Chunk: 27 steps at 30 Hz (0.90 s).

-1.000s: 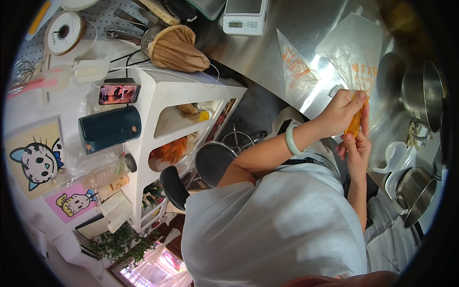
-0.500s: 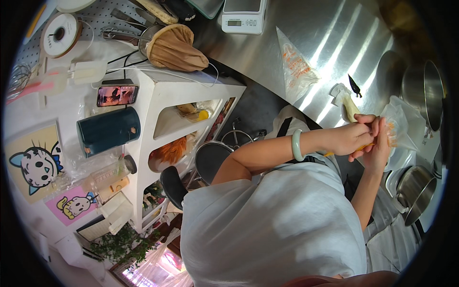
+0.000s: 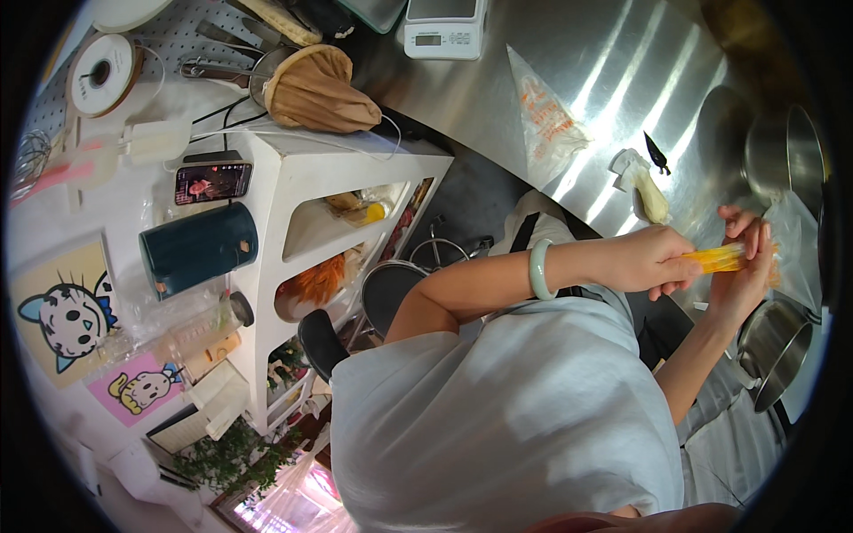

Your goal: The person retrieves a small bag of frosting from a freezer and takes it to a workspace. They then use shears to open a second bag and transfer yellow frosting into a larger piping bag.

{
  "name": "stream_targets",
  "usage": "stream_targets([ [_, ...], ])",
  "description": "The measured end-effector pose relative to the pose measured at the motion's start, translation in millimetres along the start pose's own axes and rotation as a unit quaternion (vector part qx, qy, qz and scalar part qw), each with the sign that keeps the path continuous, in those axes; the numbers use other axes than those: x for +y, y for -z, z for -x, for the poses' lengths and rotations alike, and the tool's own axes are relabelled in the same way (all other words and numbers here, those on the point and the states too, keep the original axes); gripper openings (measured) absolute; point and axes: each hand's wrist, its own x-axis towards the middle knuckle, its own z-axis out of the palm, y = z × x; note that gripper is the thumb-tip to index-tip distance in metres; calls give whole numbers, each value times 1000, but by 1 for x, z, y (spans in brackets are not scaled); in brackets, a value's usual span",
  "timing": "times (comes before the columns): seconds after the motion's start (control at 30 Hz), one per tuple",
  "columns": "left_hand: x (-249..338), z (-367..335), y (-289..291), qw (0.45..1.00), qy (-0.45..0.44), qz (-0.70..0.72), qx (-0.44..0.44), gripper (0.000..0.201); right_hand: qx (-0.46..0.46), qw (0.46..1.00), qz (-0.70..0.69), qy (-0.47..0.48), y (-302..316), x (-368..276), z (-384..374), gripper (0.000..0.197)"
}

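A clear plastic piping bag with yellow-orange filling is stretched sideways between my hands. My left hand, below a pale green bangle, is closed round one end of the filled part. My right hand grips the bag farther right, its fingers curled over it. Beyond the right hand the bag's loose, see-through plastic spreads out. On the steel table lie a piping bag with cream-coloured filling, a small black-filled bag and a flat clear bag with orange print.
Metal bowls stand at the right, one far and one near. A white digital scale sits at the table's far edge. Left is a white shelf with a phone, a dark green case and a cloth strainer.
My hands have moved apart, the right one outward, and the yellow-filled bag now shows stretched between them. The loose plastic has shifted right. The bags on the table lie as before.
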Motion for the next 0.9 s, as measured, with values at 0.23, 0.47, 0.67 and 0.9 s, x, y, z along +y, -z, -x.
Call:
stream_targets([
  [0.23, -5, 11, 11, 998, -4, -67, 17, 18, -47, 996, 78, -2, -15, -6, 3, 34],
  [0.47, 3, 13, 11, 998, 30, -39, 39, 18, -28, 999, 45, -7, -10, -2, 4, 34],
  [0.67, -7, 18, 17, 997, 48, -52, 41, 18, -8, 999, 35, 1, -2, -3, 3, 33],
  [0.9, -16, 19, 17, 998, 49, 11, 41, 18, 42, 997, 64, 18, 3, -4, 4, 36],
])
